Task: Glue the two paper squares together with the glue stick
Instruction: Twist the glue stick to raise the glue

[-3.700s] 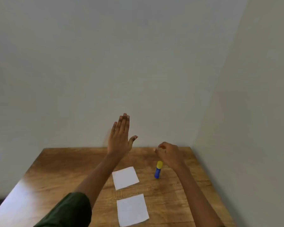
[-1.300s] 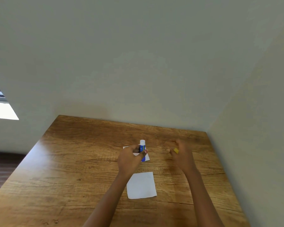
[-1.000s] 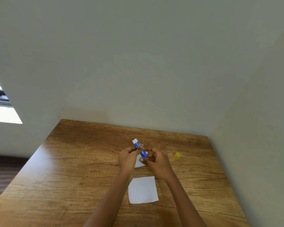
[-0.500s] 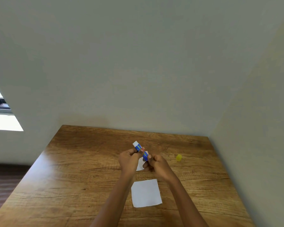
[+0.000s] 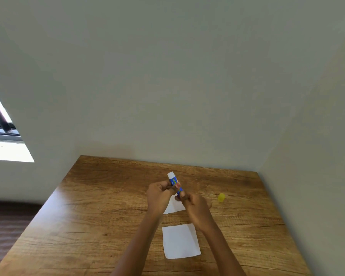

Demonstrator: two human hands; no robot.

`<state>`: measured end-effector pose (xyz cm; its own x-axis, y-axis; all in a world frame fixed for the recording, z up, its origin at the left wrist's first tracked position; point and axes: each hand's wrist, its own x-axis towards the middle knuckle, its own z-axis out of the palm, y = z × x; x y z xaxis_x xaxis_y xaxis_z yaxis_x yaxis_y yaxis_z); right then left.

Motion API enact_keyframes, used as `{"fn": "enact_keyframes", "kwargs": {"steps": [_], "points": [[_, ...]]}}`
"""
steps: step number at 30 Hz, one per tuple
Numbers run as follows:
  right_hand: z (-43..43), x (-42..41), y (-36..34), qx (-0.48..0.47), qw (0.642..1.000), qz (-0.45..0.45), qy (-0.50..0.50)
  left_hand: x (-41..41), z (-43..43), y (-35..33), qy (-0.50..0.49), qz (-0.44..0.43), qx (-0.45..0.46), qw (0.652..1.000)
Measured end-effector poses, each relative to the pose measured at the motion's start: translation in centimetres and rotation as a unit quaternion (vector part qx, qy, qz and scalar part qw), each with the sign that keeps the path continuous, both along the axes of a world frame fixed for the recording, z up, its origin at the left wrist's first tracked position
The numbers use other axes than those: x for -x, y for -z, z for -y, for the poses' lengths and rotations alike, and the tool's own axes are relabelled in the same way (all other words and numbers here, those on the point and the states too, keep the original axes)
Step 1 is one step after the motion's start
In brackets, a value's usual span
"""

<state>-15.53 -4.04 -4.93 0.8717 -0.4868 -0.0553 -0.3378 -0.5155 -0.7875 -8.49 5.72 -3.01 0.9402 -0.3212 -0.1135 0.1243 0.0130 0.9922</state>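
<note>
Hands clamp the tilted glue stick [image 5: 175, 183] between them, left hand [image 5: 160, 196] upper, right hand [image 5: 196, 208] lower.

far paper square [image 5: 174, 206]: mostly hidden behind both hands; only its near part shows.
glue stick [image 5: 175, 183]: middle and lower end covered by fingers of the left hand [image 5: 159, 196] and right hand [image 5: 197, 208]; label print too small to read.
table [image 5: 100, 212]: near edge and near corners cut off by the bottom of the frame.
forearms: cut off at the bottom edge.
window [image 5: 0, 124]: cut off by the left edge.
</note>
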Motion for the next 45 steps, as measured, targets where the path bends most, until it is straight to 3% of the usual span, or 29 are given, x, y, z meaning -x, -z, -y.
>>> {"fn": "enact_keyframes", "kwargs": {"steps": [3,6,13,21,30,38,45], "points": [[-0.5,-0.1,0.3,0.037,0.999,0.030,0.019,-0.2,-0.3,0.0,0.004,0.011,0.005,1.000],[-0.7,-0.1,0.6,0.014,0.994,0.088,0.057,-0.2,-0.1,-0.2,0.010,0.036,-0.008,0.999],[0.0,0.4,-0.3,-0.113,0.992,0.013,-0.047,-0.2,-0.7,0.3,0.049,0.065,-0.026,0.996],[-0.8,0.3,0.1,-0.085,0.983,0.119,0.110,-0.6,-0.6,0.1,0.030,0.075,-0.027,0.996],[-0.1,-0.4,-1.0,-0.174,0.975,0.112,0.084,-1.6,0.6,-1.1,0.042,0.078,-0.027,0.996],[-0.4,-0.7,-1.2,-0.118,0.978,0.145,0.095,-1.4,0.8,-1.4,0.044,0.073,0.000,0.996],[0.4,-0.2,-2.3,-0.193,0.972,0.123,0.049,-1.0,1.0,-1.3,0.046,0.078,0.011,0.996]]}}
